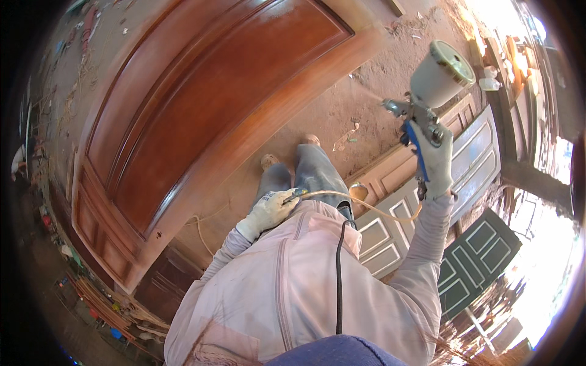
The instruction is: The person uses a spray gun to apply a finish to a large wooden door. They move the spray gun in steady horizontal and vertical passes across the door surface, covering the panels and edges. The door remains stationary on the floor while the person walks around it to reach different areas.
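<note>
My right hand [438,155], in a white and blue glove, is closed around the handle of a spray gun [421,114], raised at the upper right. A whitish paint cup [436,76] with a stained lid tops the gun. Its nozzle faces left, and a faint mist shows in front of it, toward a reddish-brown panelled wooden door [235,91]. At my waist my left hand [273,210], also gloved, is closed on a thin pale air hose [381,211], which loops across to the bottom of the gun. The door's edge lies left of that hand.
Brown, white and grey-blue panelled doors [387,238] lean at the right, with a dark green door [479,262] lower down. A round container [358,192] is near my legs. Timber [513,91] and a plastic bottle [489,82] are at the far right; scraps litter the dirt floor [342,116].
</note>
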`<action>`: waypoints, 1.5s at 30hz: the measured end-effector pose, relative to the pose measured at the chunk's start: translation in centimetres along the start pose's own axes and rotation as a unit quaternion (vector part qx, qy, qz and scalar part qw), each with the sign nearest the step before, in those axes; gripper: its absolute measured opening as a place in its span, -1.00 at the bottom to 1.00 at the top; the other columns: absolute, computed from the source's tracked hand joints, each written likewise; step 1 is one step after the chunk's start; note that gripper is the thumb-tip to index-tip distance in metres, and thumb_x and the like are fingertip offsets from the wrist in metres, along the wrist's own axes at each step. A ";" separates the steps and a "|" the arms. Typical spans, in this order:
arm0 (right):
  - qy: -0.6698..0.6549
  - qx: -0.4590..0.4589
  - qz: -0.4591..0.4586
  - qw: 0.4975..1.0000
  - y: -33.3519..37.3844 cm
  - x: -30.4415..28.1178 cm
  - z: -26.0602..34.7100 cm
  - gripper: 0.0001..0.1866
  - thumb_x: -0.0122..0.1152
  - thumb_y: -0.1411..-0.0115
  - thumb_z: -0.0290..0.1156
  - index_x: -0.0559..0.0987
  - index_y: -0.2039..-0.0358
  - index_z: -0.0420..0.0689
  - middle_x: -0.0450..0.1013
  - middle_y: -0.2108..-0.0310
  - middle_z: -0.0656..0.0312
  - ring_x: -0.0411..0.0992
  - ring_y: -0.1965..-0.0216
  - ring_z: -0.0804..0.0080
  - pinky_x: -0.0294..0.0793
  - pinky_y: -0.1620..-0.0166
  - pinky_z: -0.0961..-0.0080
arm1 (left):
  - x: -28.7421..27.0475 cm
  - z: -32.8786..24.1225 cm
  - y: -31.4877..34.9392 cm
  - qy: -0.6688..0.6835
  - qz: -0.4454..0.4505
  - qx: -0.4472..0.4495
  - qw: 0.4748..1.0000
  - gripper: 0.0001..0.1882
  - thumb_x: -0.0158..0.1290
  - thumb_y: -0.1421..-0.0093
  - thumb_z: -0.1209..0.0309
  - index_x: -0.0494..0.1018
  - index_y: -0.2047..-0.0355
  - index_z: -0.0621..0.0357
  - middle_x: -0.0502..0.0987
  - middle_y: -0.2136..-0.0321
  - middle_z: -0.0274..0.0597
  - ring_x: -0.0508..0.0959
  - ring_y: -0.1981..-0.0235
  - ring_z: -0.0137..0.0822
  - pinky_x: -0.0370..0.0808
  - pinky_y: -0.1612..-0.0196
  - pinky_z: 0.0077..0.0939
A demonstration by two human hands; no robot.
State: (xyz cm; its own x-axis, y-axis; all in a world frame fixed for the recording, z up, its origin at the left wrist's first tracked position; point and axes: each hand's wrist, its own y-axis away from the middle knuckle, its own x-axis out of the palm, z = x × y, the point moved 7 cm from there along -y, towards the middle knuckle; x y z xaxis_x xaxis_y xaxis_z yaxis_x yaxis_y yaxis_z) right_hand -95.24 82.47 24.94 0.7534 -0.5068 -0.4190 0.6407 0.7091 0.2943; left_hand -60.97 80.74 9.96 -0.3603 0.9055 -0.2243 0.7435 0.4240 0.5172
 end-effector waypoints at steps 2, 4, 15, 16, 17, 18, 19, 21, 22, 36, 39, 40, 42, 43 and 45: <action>-0.012 -0.018 -0.025 0.999 -2.4 -2.1 -0.6 -0.78 0.26 -0.23 -0.40 0.61 0.14 -0.21 0.57 0.46 0.30 0.49 0.48 0.67 0.36 0.50 0.75 | 0.2 -0.6 -0.5 -0.017 -0.012 -0.003 1.000 -0.64 -0.01 -0.30 0.22 0.51 0.07 0.25 0.59 0.19 0.13 0.57 0.15 0.11 0.50 0.09 -0.14; -0.031 -0.054 -0.041 0.997 -5.0 -4.3 -1.1 -0.79 0.25 -0.24 -0.38 0.61 0.17 -0.23 0.58 0.46 0.27 0.51 0.49 0.64 0.37 0.50 0.74 | 1.0 -1.3 -1.3 -0.024 -0.030 -0.010 0.999 -0.64 0.01 -0.30 0.22 0.51 0.07 0.25 0.58 0.21 0.14 0.57 0.15 0.12 0.50 0.10 -0.13; 0.101 -0.170 -0.135 0.971 -9.9 -10.3 -2.0 -0.64 0.20 -0.24 -0.46 0.55 -0.05 -0.22 0.57 0.32 0.27 0.46 0.40 0.68 0.46 0.32 0.68 | 5.4 -4.5 -4.5 0.063 -0.099 -0.026 0.993 -0.65 0.02 -0.29 0.28 0.50 0.01 0.22 0.58 0.18 0.12 0.57 0.15 0.07 0.50 0.11 -0.20; 0.084 -0.152 -0.105 0.979 -9.2 -9.6 -2.0 -0.63 0.19 -0.24 -0.48 0.55 -0.07 -0.22 0.58 0.31 0.28 0.45 0.38 0.69 0.45 0.31 0.68 | 5.5 -4.4 -4.2 0.050 -0.102 -0.023 0.993 -0.66 0.02 -0.29 0.29 0.50 0.01 0.23 0.58 0.18 0.12 0.57 0.15 0.08 0.50 0.11 -0.20; 0.067 -0.134 -0.075 0.986 -8.0 -8.7 -1.3 -0.62 0.19 -0.24 -0.49 0.54 -0.08 -0.21 0.58 0.29 0.29 0.44 0.36 0.70 0.44 0.29 0.68 | 5.8 -4.1 -3.8 0.036 -0.105 -0.019 0.994 -0.66 0.02 -0.29 0.29 0.50 0.02 0.23 0.58 0.18 0.12 0.57 0.15 0.09 0.50 0.12 -0.19; 0.051 -0.116 -0.048 0.991 -6.7 -7.8 -1.0 -0.61 0.18 -0.24 -0.51 0.53 -0.09 -0.21 0.58 0.27 0.29 0.43 0.35 0.70 0.44 0.28 0.69 | 5.9 -3.7 -3.5 0.023 -0.106 -0.013 0.994 -0.67 0.02 -0.29 0.30 0.50 0.02 0.23 0.58 0.18 0.12 0.56 0.15 0.09 0.50 0.12 -0.19; 0.033 -0.109 -0.022 0.993 -5.7 -7.1 -1.2 -0.61 0.18 -0.23 -0.52 0.52 -0.09 -0.21 0.58 0.26 0.30 0.42 0.35 0.71 0.43 0.28 0.69 | 6.2 -3.1 -3.3 0.019 -0.100 -0.019 0.995 -0.67 0.02 -0.30 0.31 0.50 0.02 0.24 0.59 0.19 0.11 0.57 0.16 0.08 0.50 0.13 -0.20; -0.002 -0.094 0.030 0.995 -3.7 -5.7 -1.6 -0.59 0.19 -0.23 -0.53 0.51 -0.11 -0.21 0.58 0.25 0.30 0.40 0.37 0.72 0.43 0.29 0.69 | 6.5 -2.6 -2.8 0.012 -0.088 -0.030 0.996 -0.67 0.02 -0.30 0.33 0.50 0.02 0.25 0.60 0.21 0.11 0.59 0.20 0.05 0.51 0.16 -0.23; 0.006 -0.093 0.045 0.995 -2.7 -5.1 -1.5 -0.59 0.18 -0.23 -0.55 0.51 -0.12 -0.20 0.57 0.25 0.32 0.39 0.38 0.72 0.44 0.29 0.68 | 6.4 -2.5 -2.5 0.029 -0.087 -0.047 0.995 -0.67 0.02 -0.30 0.33 0.50 0.02 0.25 0.60 0.21 0.10 0.60 0.21 0.02 0.51 0.16 -0.24; -0.062 0.001 0.226 0.972 1.4 -0.4 -1.0 -0.67 0.21 -0.23 -0.55 0.55 -0.02 -0.25 0.57 0.29 0.28 0.47 0.36 0.67 0.45 0.30 0.72 | 6.6 -0.8 0.2 0.049 -0.167 -0.032 0.984 -0.65 0.04 -0.29 0.32 0.50 0.00 0.27 0.61 0.17 0.07 0.62 0.20 -0.15 0.50 0.10 -0.37; -0.052 -0.032 0.133 0.989 -1.9 -3.4 -2.2 -0.76 0.22 -0.24 -0.48 0.59 0.07 -0.19 0.57 0.42 0.29 0.46 0.50 0.69 0.33 0.49 0.78 | 8.0 0.2 -1.0 0.038 -0.148 -0.091 0.984 -0.67 0.03 -0.29 0.29 0.51 0.01 0.17 0.59 0.16 0.08 0.57 0.11 0.03 0.49 0.08 -0.22; -0.038 -0.047 0.106 0.993 -3.2 -4.7 -2.7 -0.79 0.21 -0.25 -0.48 0.60 0.10 -0.19 0.57 0.43 0.29 0.46 0.51 0.69 0.33 0.49 0.78 | 8.0 -0.9 -1.7 0.041 -0.137 -0.083 0.986 -0.67 0.02 -0.29 0.27 0.52 0.01 0.16 0.59 0.16 0.09 0.57 0.11 0.04 0.49 0.08 -0.21; -0.020 -0.060 0.054 0.997 -4.8 -6.8 -2.4 -0.80 0.21 -0.25 -0.46 0.61 0.13 -0.20 0.57 0.44 0.31 0.45 0.53 0.70 0.32 0.51 0.77 | 7.7 -3.2 -2.7 0.045 -0.117 -0.068 0.990 -0.66 0.01 -0.29 0.24 0.52 0.02 0.14 0.58 0.15 0.09 0.56 0.10 0.05 0.49 0.08 -0.19; -0.007 -0.062 0.032 0.998 -5.4 -7.7 -2.2 -0.81 0.21 -0.25 -0.45 0.61 0.14 -0.20 0.57 0.44 0.31 0.44 0.53 0.71 0.32 0.51 0.77 | 7.8 -3.5 -3.2 0.033 -0.110 -0.076 0.990 -0.65 0.01 -0.30 0.22 0.52 0.02 0.14 0.58 0.15 0.09 0.56 0.10 0.05 0.49 0.07 -0.19; 0.022 -0.064 -0.013 0.998 -6.5 -9.4 -2.0 -0.81 0.21 -0.25 -0.44 0.62 0.15 -0.20 0.57 0.44 0.32 0.43 0.52 0.72 0.32 0.51 0.76 | 8.2 -4.0 -3.9 0.011 -0.096 -0.091 0.991 -0.64 0.00 -0.30 0.20 0.52 0.03 0.14 0.58 0.15 0.10 0.56 0.10 0.06 0.49 0.07 -0.18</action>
State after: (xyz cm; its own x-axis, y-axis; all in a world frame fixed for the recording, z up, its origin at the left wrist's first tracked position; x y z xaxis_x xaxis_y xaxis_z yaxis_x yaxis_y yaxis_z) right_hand -106.82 83.62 25.23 0.7276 -0.5066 -0.4625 0.6340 0.7542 0.1713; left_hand -69.05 86.46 9.39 -0.4994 0.8070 -0.3153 0.5473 0.5760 0.6072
